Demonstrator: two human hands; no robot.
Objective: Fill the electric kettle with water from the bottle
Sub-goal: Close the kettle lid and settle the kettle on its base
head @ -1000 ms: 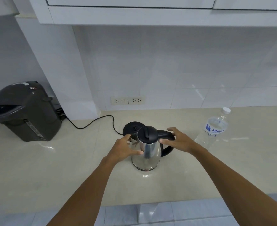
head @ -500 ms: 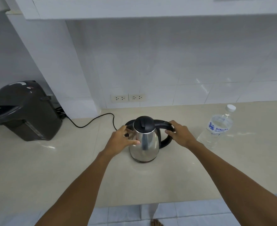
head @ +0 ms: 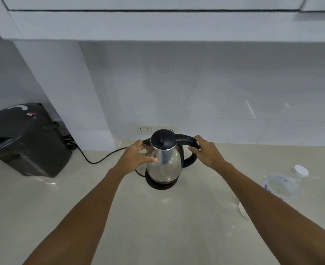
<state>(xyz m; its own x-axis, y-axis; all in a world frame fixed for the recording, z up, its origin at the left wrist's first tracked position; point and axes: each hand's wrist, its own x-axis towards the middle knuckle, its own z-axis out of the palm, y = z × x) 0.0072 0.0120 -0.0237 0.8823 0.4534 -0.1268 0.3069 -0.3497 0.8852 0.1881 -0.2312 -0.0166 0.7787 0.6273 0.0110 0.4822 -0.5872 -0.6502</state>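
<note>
A steel electric kettle (head: 164, 165) with a closed black lid stands upright on its black round base (head: 160, 185) in the middle of the counter. My left hand (head: 138, 154) rests flat against the kettle's left side by the spout. My right hand (head: 205, 151) wraps the black handle on the right. A clear water bottle (head: 280, 185) with a white cap stands on the counter to the right, partly behind my right forearm.
A dark thermo pot (head: 26, 140) sits at the far left. A black cord (head: 100, 157) runs from it along the counter (head: 158, 226) toward the kettle base. Wall sockets (head: 145, 129) are behind the kettle. White cabinets hang overhead.
The kettle has moved back from the counter in front of the base and now sits on the base. Both hands stayed on it. The view has shifted closer.
</note>
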